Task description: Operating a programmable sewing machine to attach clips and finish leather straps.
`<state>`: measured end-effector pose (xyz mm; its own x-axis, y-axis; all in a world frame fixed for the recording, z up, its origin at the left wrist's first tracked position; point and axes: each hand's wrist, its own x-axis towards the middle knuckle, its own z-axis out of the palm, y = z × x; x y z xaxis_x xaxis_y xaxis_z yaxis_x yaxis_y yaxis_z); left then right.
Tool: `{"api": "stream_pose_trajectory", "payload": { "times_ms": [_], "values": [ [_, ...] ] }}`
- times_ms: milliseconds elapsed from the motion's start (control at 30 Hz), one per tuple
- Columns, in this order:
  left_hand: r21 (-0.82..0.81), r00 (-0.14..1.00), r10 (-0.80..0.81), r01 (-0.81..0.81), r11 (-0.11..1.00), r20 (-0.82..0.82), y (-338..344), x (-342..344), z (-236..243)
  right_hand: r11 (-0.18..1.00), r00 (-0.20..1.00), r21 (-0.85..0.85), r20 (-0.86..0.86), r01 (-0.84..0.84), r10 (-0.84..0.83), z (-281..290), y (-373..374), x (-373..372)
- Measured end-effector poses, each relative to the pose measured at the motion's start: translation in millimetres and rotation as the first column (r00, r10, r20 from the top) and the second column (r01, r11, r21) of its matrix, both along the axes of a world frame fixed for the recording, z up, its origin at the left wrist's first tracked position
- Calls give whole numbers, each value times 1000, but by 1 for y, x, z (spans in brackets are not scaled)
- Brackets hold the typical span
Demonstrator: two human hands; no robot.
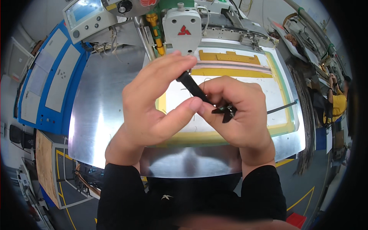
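A short, stiff black strap (195, 89) slants between my two hands above the machine bed. My left hand (151, 99) is curved around it, fingertips at its upper end and thumb against its lower part. My right hand (239, 109) pinches the strap's lower end between thumb and bent forefinger. A small dark tool with pointed tips, which looks like thread snips (227, 112), sticks out of the curled right fingers; the rest of it is hidden in the palm. Loose threads hang by the strap. Behind the right hand, a thin black strip (281, 107) reaches rightward.
An industrial sewing machine head (183, 30) stands just beyond my hands. Under them lies a white work plate edged with yellow tape (191, 138), with yellow strips (230, 57) on it. A control panel (85, 17) is at upper left. Long dark strips (303, 126) hang at right; another person (337, 101) works beyond.
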<state>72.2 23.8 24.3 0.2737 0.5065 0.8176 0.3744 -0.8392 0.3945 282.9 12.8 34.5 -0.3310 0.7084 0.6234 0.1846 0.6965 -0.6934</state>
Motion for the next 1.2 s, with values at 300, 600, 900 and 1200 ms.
{"api": "stream_pose_trajectory", "payload": {
  "times_ms": [300, 600, 900, 1200],
  "values": [
    [-397, 953, -113, 223, 891, 282, -12, 11, -5, 997, 999, -75, 42, -7, 10, 4, -4, 9],
    [-407, 913, -162, 319, 856, 374, -8, 4, -4, 995, 998, -96, 38, -40, 44, 1, -1, 6],
    [-547, 829, -177, 495, 675, 531, -15, 1, 8, 989, 995, -113, 20, -91, 94, 2, -1, 7],
    [-540, 815, -191, 518, 663, 546, -16, 0, 6, 984, 994, -147, 17, -104, 108, 3, -1, 8]
  ]
}}
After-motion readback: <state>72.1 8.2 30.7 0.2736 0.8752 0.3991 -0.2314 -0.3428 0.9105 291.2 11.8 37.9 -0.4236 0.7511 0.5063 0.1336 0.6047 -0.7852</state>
